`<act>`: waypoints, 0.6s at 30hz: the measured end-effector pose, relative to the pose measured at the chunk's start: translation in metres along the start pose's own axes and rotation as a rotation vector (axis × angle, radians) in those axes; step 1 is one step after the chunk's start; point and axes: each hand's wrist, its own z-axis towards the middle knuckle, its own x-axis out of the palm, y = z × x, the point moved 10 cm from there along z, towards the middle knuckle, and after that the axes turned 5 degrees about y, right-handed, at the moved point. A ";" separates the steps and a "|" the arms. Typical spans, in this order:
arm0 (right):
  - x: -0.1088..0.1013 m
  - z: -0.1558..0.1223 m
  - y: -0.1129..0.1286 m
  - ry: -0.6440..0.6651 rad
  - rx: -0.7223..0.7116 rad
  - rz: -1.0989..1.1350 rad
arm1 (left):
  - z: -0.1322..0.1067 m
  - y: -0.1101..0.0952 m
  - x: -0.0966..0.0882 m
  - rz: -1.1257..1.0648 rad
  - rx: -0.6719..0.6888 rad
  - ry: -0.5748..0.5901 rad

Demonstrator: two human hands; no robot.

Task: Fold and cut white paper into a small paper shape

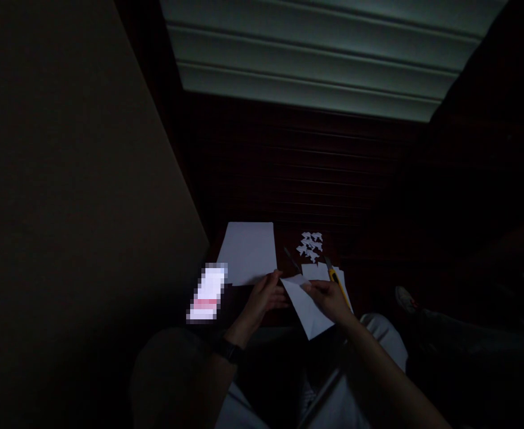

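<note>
A folded sheet of white paper (310, 311) is held above my lap, its lower corner pointing down towards my knees. My right hand (331, 300) grips it near its upper right side, thumb on top. At the paper's upper left corner is my left hand (267, 293), thumb and forefinger pinched together there and the other fingers curled behind. Beyond my right hand lies a yellow utility knife (340, 285), resting on some white paper pieces (314, 271). Several small cut or folded white paper shapes (310, 245) are gathered farther back on the table.
A large white sheet (249, 253) lies at the back left of the dark small table. Left of my hand glows a blurred phone screen (208, 293). A thin dark pen-like thing (292, 260) lies mid-table. A wall stands close on the left; another person's shoe (406, 300) is at right.
</note>
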 end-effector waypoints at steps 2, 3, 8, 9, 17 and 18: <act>-0.002 -0.001 -0.003 -0.089 0.013 0.011 | -0.001 0.005 0.001 0.014 0.005 -0.036; -0.002 -0.001 -0.004 -0.119 0.011 0.016 | -0.001 0.007 0.002 0.038 0.011 -0.049; 0.001 -0.004 -0.011 -0.173 0.035 0.035 | 0.004 0.017 0.007 0.153 0.035 -0.029; 0.002 -0.005 -0.011 -0.165 0.029 0.042 | 0.005 0.017 0.008 0.165 0.050 -0.027; 0.011 -0.002 -0.004 -0.042 0.007 -0.002 | 0.009 0.015 0.006 0.189 0.145 -0.017; 0.006 -0.001 -0.004 -0.053 0.013 -0.037 | 0.009 0.014 0.007 0.193 0.146 -0.002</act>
